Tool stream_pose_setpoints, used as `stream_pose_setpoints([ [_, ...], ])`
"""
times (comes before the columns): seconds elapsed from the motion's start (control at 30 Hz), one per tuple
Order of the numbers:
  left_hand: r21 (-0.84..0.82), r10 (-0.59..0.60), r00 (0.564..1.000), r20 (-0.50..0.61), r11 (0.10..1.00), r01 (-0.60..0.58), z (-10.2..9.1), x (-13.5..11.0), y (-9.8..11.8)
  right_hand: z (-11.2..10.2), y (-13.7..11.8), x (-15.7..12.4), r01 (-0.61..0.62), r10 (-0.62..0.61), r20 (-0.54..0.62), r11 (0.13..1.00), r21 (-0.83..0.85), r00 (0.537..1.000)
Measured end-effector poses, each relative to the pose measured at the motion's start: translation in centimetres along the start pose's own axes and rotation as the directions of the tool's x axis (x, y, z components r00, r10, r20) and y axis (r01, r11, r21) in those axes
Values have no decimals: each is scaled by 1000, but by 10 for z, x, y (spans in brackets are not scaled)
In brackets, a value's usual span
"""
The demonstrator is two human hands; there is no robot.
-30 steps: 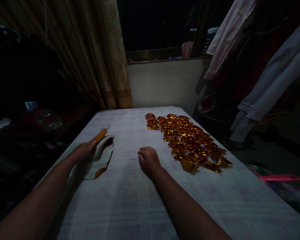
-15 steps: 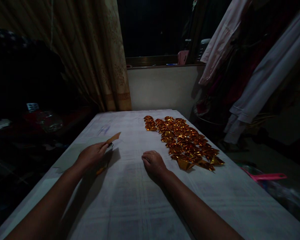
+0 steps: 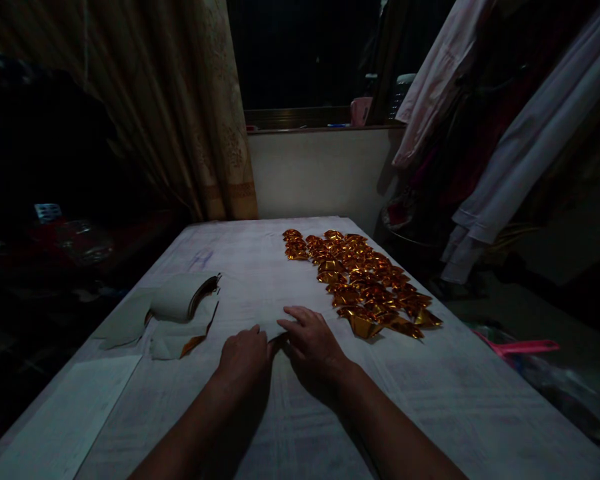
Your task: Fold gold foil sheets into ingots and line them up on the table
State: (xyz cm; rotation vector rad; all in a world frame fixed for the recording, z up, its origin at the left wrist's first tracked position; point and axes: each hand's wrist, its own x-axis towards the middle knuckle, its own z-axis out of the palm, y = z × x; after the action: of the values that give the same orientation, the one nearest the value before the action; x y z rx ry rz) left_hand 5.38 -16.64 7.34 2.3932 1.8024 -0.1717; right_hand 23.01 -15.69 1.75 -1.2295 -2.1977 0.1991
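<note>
On table [image 3: 290, 427], pinched paper [image 3: 271, 329] between left hand [image 3: 245, 355] and right hand [image 3: 314, 343]; seemed to run crosswise; touched both; lay left of gold pieces [image 3: 364, 277].

Curled papers [image 3: 173, 297] and foil pieces [image 3: 363, 325] flank a passable gap.

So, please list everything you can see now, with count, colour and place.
table: 1, white-clothed, centre
paper piece: 1, pale, near table's middle
foil pieces: many, gold, table's right
small papers: several, pale, table's left
flat sheet: 1, white, near left
curtain: 1, brown-gold, back left
window: 1, dark, back
cup: 1, pink, windowsill
clothes: several, mostly pale, hanging right
handled object: 1, pink, right
left hand: 1, centre
right hand: 1, centre
</note>
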Motion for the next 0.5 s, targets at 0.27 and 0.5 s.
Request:
stream_pose_setpoints([
  [0.27,-88,88,996,18,992,-86,-1,-2,-15,7,10,0,15,-15,76,1000,6,997],
  [0.5,-397,302,953,-7,874,-280,22,-1,-89,2,8,1,3,-4,99,1000,8,995],
])
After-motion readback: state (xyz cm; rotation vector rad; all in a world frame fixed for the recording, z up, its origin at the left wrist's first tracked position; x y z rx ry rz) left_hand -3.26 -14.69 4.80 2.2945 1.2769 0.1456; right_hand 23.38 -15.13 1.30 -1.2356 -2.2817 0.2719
